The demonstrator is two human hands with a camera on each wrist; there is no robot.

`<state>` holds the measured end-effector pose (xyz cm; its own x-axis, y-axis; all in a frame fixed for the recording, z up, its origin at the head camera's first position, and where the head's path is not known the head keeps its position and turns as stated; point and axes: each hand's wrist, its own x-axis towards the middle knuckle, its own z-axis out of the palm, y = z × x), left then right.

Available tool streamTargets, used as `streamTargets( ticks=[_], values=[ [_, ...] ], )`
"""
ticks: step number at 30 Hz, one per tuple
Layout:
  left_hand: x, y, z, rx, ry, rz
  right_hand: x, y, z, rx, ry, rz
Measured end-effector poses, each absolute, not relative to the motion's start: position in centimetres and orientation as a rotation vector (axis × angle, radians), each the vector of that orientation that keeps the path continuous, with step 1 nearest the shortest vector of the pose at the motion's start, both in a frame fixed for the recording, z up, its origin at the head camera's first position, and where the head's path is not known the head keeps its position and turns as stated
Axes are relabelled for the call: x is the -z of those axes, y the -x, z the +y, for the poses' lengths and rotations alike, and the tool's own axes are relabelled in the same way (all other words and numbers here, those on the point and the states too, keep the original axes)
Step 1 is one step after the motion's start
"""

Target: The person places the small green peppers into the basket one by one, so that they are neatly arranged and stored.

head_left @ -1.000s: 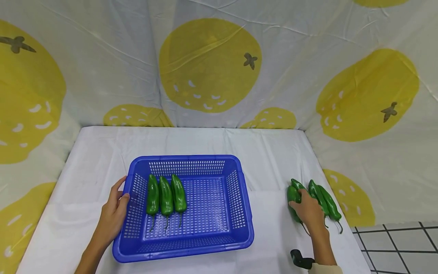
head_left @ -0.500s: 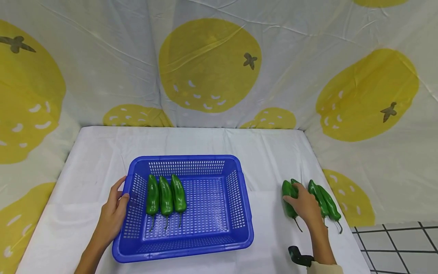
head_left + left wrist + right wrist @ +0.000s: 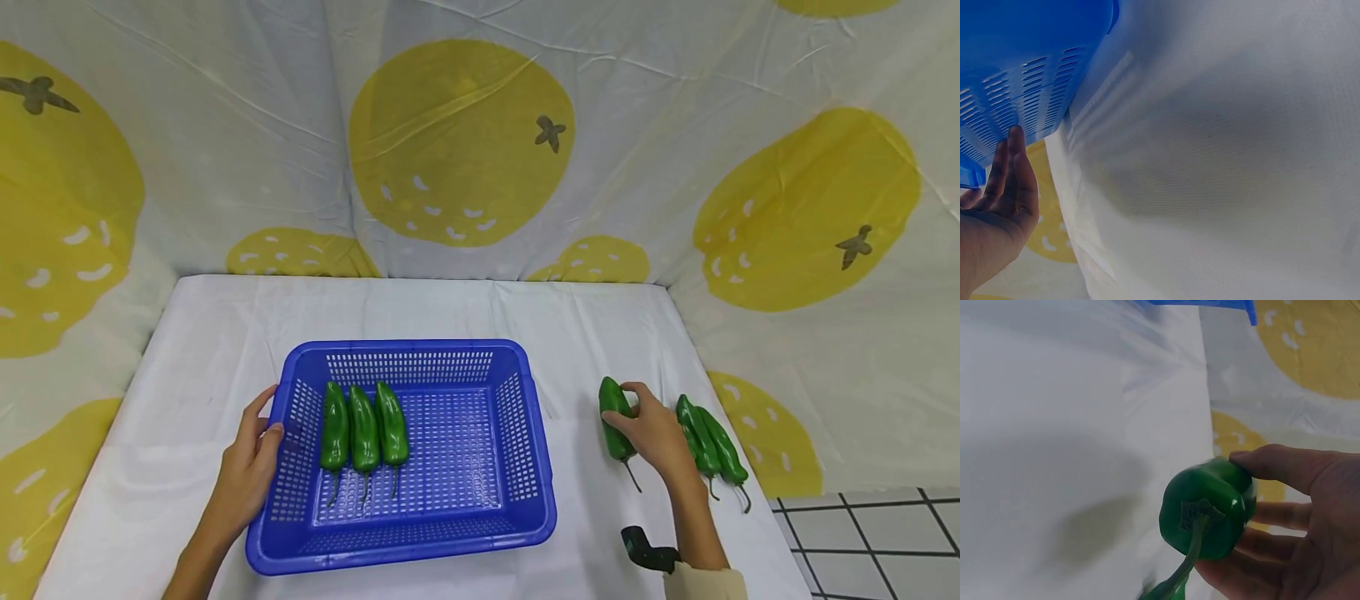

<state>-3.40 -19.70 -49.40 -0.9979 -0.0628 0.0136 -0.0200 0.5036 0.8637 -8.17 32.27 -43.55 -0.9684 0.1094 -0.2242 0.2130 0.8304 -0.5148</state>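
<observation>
A blue plastic basket (image 3: 480, 542) stands on the white-covered table; several rows of slots pierce its walls. Three green peppers (image 3: 365, 433) lie side by side in its left half, stems toward me. My left hand (image 3: 251, 467) rests against the basket's left side; in the left wrist view its extended fingers (image 3: 1016, 134) touch the slotted wall from outside. At the right, my right hand (image 3: 660, 429) holds a green pepper (image 3: 1200, 509) between thumb and fingers, its stem toward me. Whether another pepper lies beneath this hand I cannot tell.
Two more green peppers, one of them the outer pepper (image 3: 723, 450), lie right of my right hand near the table's right edge. A dark strap piece (image 3: 648, 552) juts from the right wrist. Cloth walls with yellow fruit prints (image 3: 461, 142) enclose the table on three sides.
My right hand has moved left with the pepper, away from the two peppers at the right edge. The left hand and basket have stayed still.
</observation>
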Motion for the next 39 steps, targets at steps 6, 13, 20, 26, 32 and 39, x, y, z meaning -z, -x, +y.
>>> streamTargets(
  ticks=[6, 13, 20, 26, 32, 39],
  values=[
    [49.3, 3.4, -19.7, 1.544, -0.074, -2.694, 42.9, 8.6, 31.5, 0.857, -0.215, 2.822],
    [49.4, 3.4, -19.8, 1.551, -0.071, -2.696, 42.2, 9.2, 30.6, 0.892, -0.178, 2.814],
    [49.1, 3.5, -19.7, 1.549, -0.063, -2.687, 41.8, 10.0, 29.4, 0.932, -0.158, 2.815],
    [49.1, 3.5, -19.7, 1.548, -0.063, -2.690, 41.0, 10.3, 27.7, 0.991, -0.114, 2.792],
    [49.4, 3.5, -19.8, 1.551, -0.072, -2.687, 40.3, 10.8, 25.8, 1.072, -0.046, 2.766],
    [49.7, 3.4, -19.9, 1.562, -0.062, -2.683, 40.6, 11.4, 23.6, 1.115, -0.006, 2.749]
  ],
)
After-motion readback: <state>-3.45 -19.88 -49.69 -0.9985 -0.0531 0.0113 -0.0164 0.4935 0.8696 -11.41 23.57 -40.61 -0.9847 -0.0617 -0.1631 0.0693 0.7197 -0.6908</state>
